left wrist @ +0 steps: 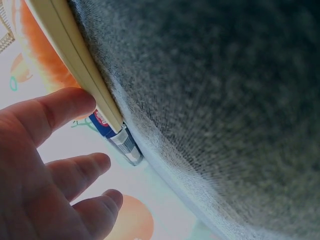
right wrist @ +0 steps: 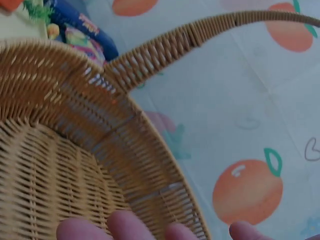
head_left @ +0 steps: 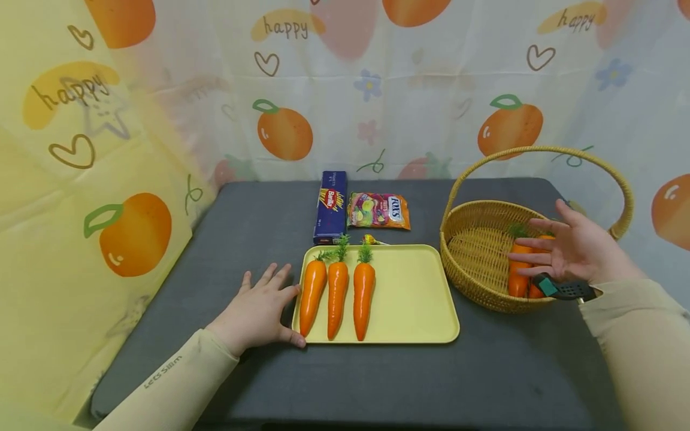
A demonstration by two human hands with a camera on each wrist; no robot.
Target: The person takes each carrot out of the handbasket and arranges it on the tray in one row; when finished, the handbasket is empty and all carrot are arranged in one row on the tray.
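Observation:
Three orange carrots with green tops lie side by side on a yellow tray [head_left: 412, 299]: a left one [head_left: 313, 293], a middle one [head_left: 337, 296] and a right one [head_left: 364, 299]. My left hand [head_left: 261, 314], fingers spread, touches the tray's left edge; the left wrist view shows a fingertip [left wrist: 82, 101] against the rim. Over the right side of a wicker basket [head_left: 469, 281] hovers my right hand [head_left: 574, 251], fingers extended and holding nothing. Beneath it in the basket lie more carrots [head_left: 517, 269], partly hidden by the hand.
Behind the tray lie a blue Barilla pasta box [head_left: 330, 206], a Fox's candy bag [head_left: 379, 211] and a small lollipop [head_left: 371, 239]. The basket's tall handle [head_left: 539, 149] arches above it. A fruit-printed curtain [head_left: 345, 90] hangs behind the grey table [head_left: 377, 383].

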